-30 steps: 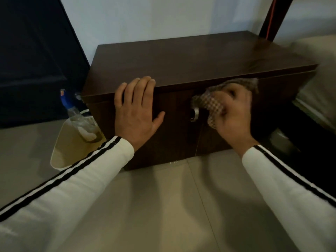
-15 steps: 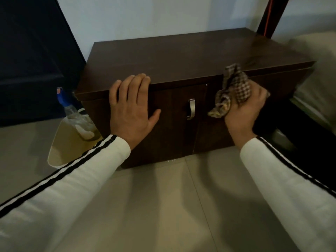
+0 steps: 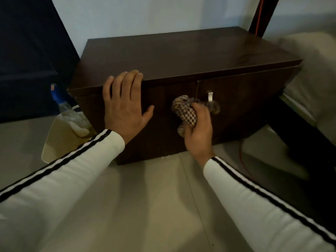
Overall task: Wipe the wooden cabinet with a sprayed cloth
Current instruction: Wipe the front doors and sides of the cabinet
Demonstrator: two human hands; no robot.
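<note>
A low dark wooden cabinet (image 3: 181, 53) stands on the floor against the wall, with a small metal handle (image 3: 209, 96) on its front. My left hand (image 3: 125, 106) lies flat, fingers spread, over the cabinet's top front edge on the left side. My right hand (image 3: 198, 131) grips a bunched checkered cloth (image 3: 185, 111) and presses it against the cabinet's front, just left of and below the handle.
A cream bin (image 3: 60, 140) stands left of the cabinet with a blue-capped spray bottle (image 3: 62, 104) in it. A dark panel fills the far left. A dark bed frame (image 3: 305, 131) and pale bedding (image 3: 314, 57) lie at right. Pale floor tiles stretch in front.
My right hand has swept the cloth left and down across the cabinet front, from the upper right edge to beside the handle. My left hand has stayed on the top edge.
</note>
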